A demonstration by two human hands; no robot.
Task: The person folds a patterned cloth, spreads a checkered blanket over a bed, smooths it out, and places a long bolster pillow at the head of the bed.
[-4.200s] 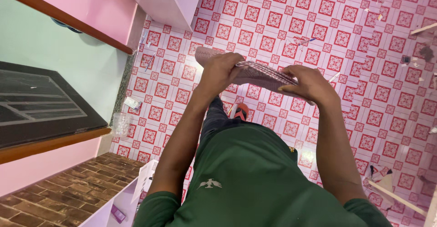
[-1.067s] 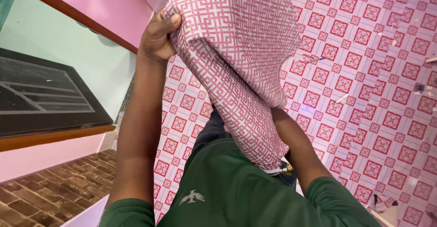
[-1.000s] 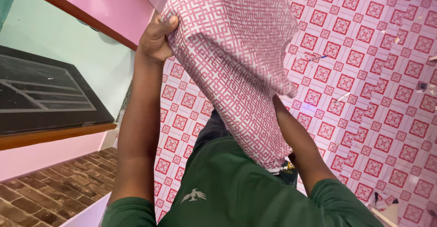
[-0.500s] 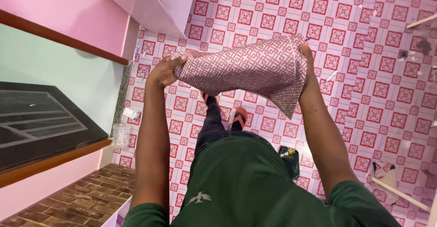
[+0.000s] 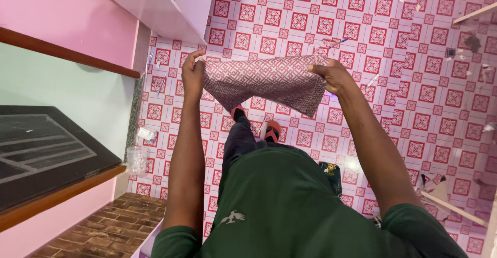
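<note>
lowered since half a second ago and drawn flatter: patterned cloth (image 5: 264,79), then bunched high with its right end up by the right wrist, now stretched level between both hands, well above the tiled floor (image 5: 414,82) and out ahead of the chest. held by the left hand (image 5: 193,75) at the left end, fingers (image 5: 192,57) curled shut over the top corner, thumb side tucked behind the fabric. held by the right hand (image 5: 331,76) at the right end, fingers closed in a pinch on the upper edge. long axis running left to right across the view, nearly horizontal, upper edge taut from grip to grip, lower edge sagging and hanging to a loose point beneath the right hand. both hands equally near, each already at its own end, with the span of cloth lying inward from each grip. thin, pliable woven stuff, pink with a fine white geometric fret, doubled over so far as can be told. beneath it, glossy floor tiles in pink and white with red square motifs, strewn with small scraps. to the left, a pale pink shelf (image 5: 155,4), a pink and mint wall with a brown rail (image 5: 62,51), a dark panel (image 5: 46,149), and a brick-patterned surface (image 5: 108,232) lower down. green shirt (image 5: 290,206) filling the foreground, red sandal (image 5: 271,131) showing just below the cloth.
</note>
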